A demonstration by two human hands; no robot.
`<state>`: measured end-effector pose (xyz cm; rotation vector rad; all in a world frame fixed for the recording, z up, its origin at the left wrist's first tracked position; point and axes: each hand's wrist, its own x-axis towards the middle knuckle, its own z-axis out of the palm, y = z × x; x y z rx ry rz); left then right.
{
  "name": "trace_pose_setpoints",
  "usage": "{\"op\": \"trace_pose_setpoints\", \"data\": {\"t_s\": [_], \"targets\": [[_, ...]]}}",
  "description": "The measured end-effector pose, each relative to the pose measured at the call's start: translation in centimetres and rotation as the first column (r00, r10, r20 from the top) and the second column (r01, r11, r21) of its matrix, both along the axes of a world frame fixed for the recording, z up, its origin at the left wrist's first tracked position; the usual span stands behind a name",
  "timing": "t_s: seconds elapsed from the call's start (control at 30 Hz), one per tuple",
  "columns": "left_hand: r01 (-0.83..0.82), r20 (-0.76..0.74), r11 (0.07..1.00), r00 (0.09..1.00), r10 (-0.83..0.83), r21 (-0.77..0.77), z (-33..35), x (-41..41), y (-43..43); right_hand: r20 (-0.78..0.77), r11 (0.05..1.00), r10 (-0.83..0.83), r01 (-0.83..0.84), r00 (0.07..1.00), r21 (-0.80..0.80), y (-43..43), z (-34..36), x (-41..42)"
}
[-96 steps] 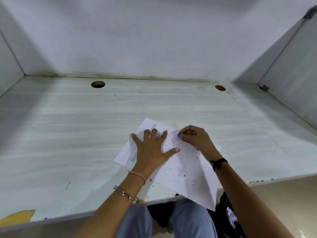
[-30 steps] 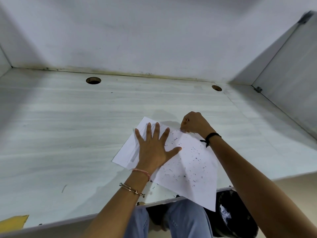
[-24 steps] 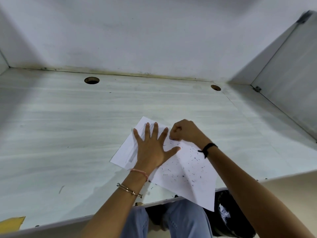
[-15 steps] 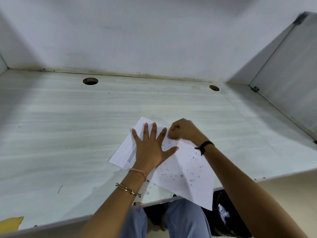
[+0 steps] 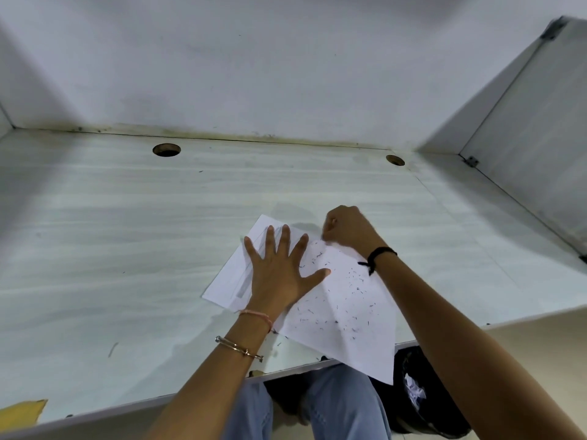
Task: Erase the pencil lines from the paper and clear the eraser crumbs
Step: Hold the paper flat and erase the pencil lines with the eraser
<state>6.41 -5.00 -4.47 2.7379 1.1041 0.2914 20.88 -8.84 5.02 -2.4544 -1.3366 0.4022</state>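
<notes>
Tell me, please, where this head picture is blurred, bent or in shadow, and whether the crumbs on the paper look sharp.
Head view: the wide lens stretches the desk and leans the side panel outward; the right hand is slightly smeared, its shadow falling just beyond the paper; the crumbs show as crisp dark flecks; the desk's far left is shaded.

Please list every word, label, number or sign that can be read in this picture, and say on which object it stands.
None can be read.
The paper shows only faint grey pencil lines beside the left hand and dark eraser crumbs, no letters.
The desk and the wall behind it bear no writing.
</notes>
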Motion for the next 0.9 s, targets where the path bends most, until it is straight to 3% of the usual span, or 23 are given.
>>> {"op": "trace_pose_setpoints", "data": {"t_s": [0.07,0.23,0.37,0.53,0.7,0.8,0.9], "targets": [[-0.003,0.009,1.000,1.000,0.003,0.001,0.0,0.0,0.2,-0.054,0.997,0.076,-0.077,0.996,-0.030,-0.2,-0.6,-1.0],[-0.004,-0.033,1.000,0.999,0.004,0.011,0.1,-0.1,0.0,-0.021,0.998,-0.043,0.044,0.999,0.037,-0.5,0.1,1.5],[0.001,-0.013,1.000,1.000,-0.001,0.014,0.1,0.0,0.1,-0.116,0.995,0.098,-0.096,0.988,0.030,-0.8,-1.0,0.0],[0.009,-0.023,1.000,1.000,-0.009,-0.009,0.3,-0.2,0.0,-0.183,0.990,-0.038,0.062,0.982,0.130,-1.7,-0.4,2.1],[-0.004,-0.017,1.000,1.000,0.004,-0.031,1.0,-0.3,0.4,-0.439,0.930,0.057,0.112,0.897,0.351,-3.8,-0.9,-1.6],[-0.032,0.186,0.984,0.980,0.064,-0.174,1.4,-0.3,0.9,-0.439,0.933,0.136,0.035,0.888,0.359,-5.1,-2.4,-4.3],[0.138,0.560,0.832,0.796,0.231,-0.538,2.9,-1.2,1.1,-0.434,0.935,0.169,-0.005,0.885,0.355,-5.7,-3.6,-5.7]]}}
